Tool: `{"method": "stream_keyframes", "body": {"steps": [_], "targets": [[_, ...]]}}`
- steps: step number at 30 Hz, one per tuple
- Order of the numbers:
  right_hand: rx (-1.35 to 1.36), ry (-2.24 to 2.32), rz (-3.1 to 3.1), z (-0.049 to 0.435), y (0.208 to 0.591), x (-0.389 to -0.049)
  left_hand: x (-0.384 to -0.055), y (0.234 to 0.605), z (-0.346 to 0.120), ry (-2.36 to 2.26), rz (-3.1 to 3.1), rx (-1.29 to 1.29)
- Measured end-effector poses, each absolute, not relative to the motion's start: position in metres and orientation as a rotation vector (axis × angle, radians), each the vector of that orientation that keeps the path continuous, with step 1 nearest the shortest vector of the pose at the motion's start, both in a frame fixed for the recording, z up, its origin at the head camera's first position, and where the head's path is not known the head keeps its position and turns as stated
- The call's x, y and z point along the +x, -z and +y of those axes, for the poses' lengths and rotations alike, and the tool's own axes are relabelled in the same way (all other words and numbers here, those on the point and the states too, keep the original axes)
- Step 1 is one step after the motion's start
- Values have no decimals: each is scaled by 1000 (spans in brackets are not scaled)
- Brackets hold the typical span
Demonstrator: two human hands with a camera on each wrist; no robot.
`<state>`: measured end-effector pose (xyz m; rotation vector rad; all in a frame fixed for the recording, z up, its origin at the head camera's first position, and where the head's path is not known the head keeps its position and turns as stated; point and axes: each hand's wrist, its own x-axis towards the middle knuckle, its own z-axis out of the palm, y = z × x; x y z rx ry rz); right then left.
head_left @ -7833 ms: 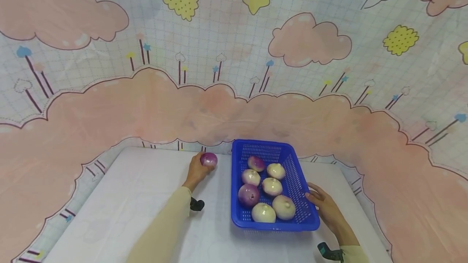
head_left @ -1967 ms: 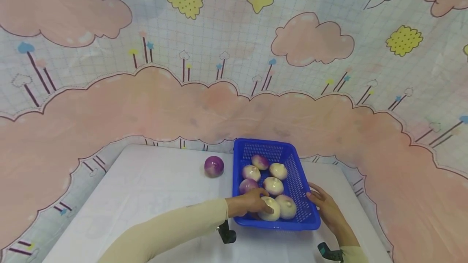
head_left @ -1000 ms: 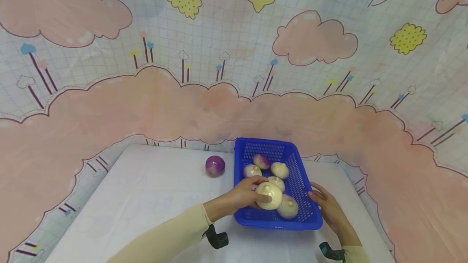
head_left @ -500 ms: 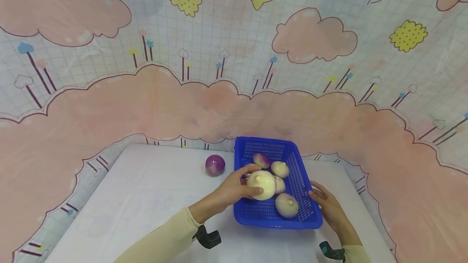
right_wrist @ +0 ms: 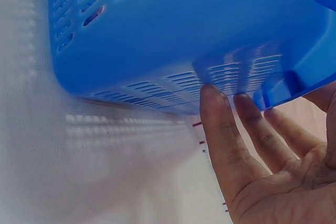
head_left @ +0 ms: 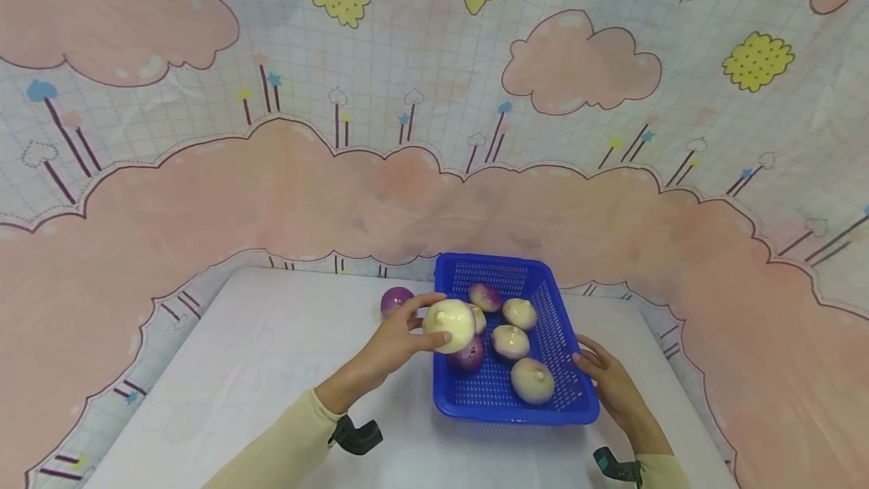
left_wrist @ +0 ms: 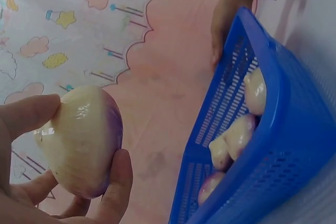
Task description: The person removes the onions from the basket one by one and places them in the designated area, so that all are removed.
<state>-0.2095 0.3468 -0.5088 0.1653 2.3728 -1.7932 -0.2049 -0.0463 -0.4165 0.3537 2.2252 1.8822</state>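
My left hand grips a glossy pale onion, tip facing up in the head view, held above the left rim of the blue basket. In the left wrist view, fingers and thumb wrap that onion, which shows a purple side. My right hand rests against the basket's right side. In the right wrist view its fingers are nearly straight, tips at the slotted outer wall. Several white and purple onions lie inside the basket, among them a pale one near the front.
A purple onion stands on the white table left of the basket, partly behind my left hand. Behind the table hangs a patterned cloth with pink clouds. The basket stands near the table's back edge.
My left hand let go of the purple onion left of the basket, reached into the basket's front left, took the pale onion and lifted it up and leftward. The right hand stayed at the basket.
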Motion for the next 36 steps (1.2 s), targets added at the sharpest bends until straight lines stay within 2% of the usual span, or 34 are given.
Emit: {"method": "stream_keyframes", "body": {"steps": [17,36], "targets": [[187,1780,2375,347,509,-211,-219,447,-86,-1867,2386,169],[211,1759,2374,348,509,-213,-238,480,-103,-1725,2523,68]]}}
